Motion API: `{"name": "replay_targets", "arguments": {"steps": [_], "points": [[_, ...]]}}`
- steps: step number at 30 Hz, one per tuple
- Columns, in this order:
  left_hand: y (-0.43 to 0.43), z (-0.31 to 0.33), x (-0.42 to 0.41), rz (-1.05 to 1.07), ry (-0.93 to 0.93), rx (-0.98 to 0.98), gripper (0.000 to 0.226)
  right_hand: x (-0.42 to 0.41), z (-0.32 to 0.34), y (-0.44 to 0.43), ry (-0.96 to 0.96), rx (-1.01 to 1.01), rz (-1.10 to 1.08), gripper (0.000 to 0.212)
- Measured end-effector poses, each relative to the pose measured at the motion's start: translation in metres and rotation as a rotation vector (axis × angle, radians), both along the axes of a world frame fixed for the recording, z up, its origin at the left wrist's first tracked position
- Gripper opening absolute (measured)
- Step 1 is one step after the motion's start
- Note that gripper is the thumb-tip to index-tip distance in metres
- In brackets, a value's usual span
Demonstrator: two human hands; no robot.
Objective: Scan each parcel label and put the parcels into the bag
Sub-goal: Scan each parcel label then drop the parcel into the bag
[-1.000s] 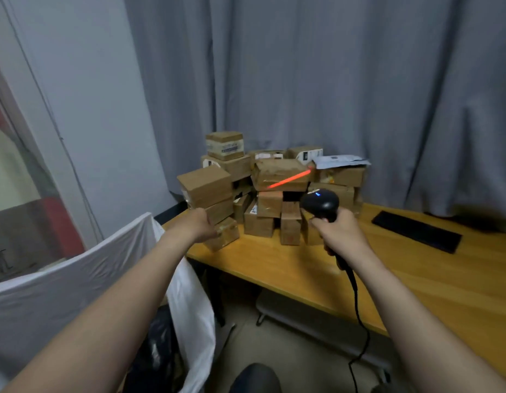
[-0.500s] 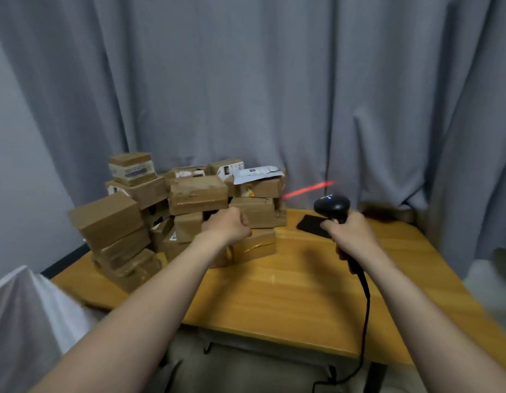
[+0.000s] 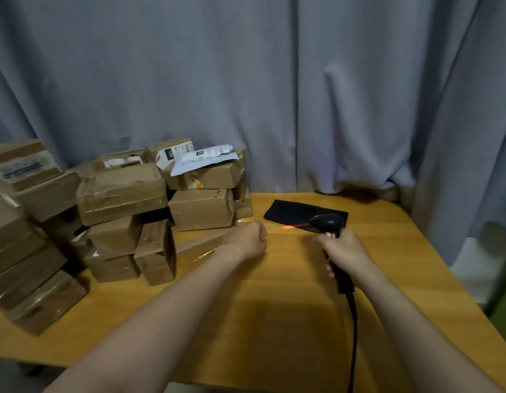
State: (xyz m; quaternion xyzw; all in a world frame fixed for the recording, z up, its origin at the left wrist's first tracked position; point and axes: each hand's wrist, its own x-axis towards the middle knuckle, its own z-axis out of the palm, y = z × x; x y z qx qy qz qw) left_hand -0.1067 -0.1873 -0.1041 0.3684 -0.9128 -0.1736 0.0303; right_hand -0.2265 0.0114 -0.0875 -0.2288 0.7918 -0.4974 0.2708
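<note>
Left hand [image 3: 243, 242] had crossed to the three-o'clock edge of the pile [image 3: 121, 194], gripping a low parcel [image 3: 198, 246]; right hand [image 3: 345, 251] held the scanner [image 3: 327, 222], its beam [image 3: 288, 226] dropped alongside: scanning looked next.

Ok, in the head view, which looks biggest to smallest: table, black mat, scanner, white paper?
Largest first:
1. the table
2. the black mat
3. the white paper, slightly smaller
The scanner looks about mat-sized, but it is nearer and the right hand hides part, so I won't rank it.
</note>
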Motion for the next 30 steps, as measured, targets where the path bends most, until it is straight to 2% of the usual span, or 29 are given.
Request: {"name": "replay_targets", "arguments": {"steps": [7, 12, 16, 20, 27, 30], "points": [[-0.017, -0.034, -0.075, -0.139, -0.081, -0.069, 0.02, -0.029, -0.012, -0.016, -0.007, 0.023, -0.047, 0.022], [-0.033, -0.051, -0.104, -0.161, -0.234, -0.114, 0.049, -0.037, -0.018, -0.023, -0.037, 0.041, -0.049, 0.023], [-0.04, -0.059, -0.113, -0.168, -0.26, -0.168, 0.044, -0.038, -0.021, -0.026, -0.025, 0.037, -0.038, 0.023], [-0.036, -0.064, -0.106, -0.174, -0.214, -0.315, 0.038, -0.035, -0.021, -0.029, -0.014, 0.018, -0.023, 0.023], [-0.018, -0.056, -0.056, -0.229, -0.241, -0.47, 0.026, -0.011, -0.01, -0.031, 0.003, -0.034, 0.049, 0.021], [-0.008, -0.057, -0.018, -0.267, -0.254, -0.446, 0.025, 0.01, -0.005, -0.032, -0.024, -0.024, 0.092, 0.025]]}}
